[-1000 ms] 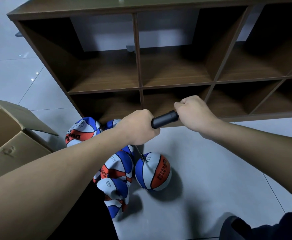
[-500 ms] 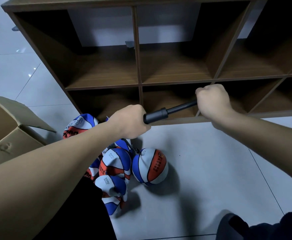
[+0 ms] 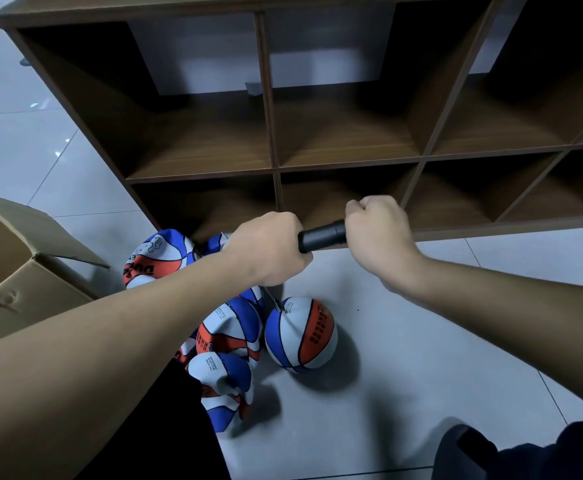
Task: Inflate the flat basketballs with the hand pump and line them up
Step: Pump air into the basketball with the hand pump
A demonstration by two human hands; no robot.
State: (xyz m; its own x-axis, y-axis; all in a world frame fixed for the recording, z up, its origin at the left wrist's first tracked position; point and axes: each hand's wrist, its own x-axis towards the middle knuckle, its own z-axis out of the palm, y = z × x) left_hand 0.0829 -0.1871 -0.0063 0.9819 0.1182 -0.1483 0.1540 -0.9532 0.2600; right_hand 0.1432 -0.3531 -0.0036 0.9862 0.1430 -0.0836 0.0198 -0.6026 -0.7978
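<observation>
Both fists' fingers curled round black hand pump (image 3: pixel 322 235), handle hidden, needle barely visible at basketball (image 3: pixel 301 336)

Both forearms are bare from the near edge of the view out to the wrists, with no sleeve, watch, ring or band showing on either. The left hand (image 3: pixel 269 249) and the right hand (image 3: pixel 378 233) are bare as well, without gloves. Under the left forearm, at the near edge, a stretch of black cloth (image 3: pixel 165 427) covers what seems to be a leg. At the near right corner there is dark navy cloth (image 3: pixel 525 455), creased into soft folds, over the other leg.
</observation>
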